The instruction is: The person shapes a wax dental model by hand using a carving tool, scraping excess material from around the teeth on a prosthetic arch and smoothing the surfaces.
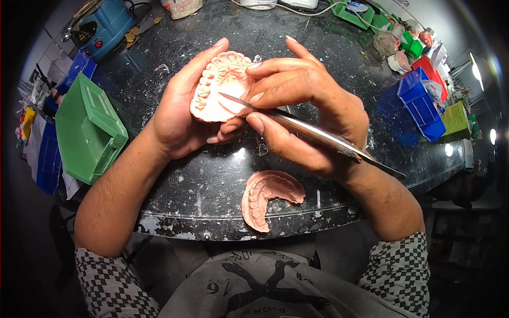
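Observation:
A pink plaster dental cast (225,79) with an arch of teeth rests in my left hand (177,106), thumb along its far left side and fingers curled beneath. My right hand (313,106) grips a slim knife (313,131) like a pen between thumb and fingers. The pointed tip of its blade lies over the palate area inside the arch; whether it touches the plaster I cannot tell. Some right fingertips rest on the cast's right edge. Nearer to me, a second pink horseshoe-shaped dental piece (260,199) lies on the dark worktop, apart from both hands.
The black, speckled worktop (201,185) has a curved, chipped front edge. On the left stand a green bin (87,130) and a blue machine (101,29). Blue (419,103) and green bins with plaster pieces (398,61) line the right side. A white cable (297,10) runs along the back.

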A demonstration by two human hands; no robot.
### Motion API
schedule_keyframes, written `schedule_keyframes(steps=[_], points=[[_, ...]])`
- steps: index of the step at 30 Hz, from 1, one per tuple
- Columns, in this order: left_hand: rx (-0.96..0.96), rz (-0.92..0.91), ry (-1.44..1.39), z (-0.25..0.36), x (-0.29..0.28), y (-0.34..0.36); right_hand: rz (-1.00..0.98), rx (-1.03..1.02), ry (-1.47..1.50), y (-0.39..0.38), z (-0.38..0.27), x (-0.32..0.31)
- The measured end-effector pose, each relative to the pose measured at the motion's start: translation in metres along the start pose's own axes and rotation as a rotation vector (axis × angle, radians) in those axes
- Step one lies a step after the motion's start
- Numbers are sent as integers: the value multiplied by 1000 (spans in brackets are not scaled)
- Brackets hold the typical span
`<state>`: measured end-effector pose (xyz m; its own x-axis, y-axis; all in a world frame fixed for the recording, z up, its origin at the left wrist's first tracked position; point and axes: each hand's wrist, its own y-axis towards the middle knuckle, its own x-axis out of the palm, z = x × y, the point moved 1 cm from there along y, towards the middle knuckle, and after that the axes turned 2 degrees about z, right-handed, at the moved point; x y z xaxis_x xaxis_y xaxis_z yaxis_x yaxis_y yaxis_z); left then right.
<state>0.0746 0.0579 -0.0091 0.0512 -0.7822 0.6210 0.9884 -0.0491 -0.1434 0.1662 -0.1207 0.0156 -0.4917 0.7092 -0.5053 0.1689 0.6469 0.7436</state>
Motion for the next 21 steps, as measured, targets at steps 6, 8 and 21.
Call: schedule_keyframes(steps=[6, 8, 21], points=[[70, 150, 101, -4, 2, 2, -32, -171, 98, 2, -2, 6], [100, 88, 126, -4, 0, 1, -13, -175, 125, 1, 2, 7], [20, 85, 67, -1, 1, 0, -20, -187, 155, 3, 2, 6]])
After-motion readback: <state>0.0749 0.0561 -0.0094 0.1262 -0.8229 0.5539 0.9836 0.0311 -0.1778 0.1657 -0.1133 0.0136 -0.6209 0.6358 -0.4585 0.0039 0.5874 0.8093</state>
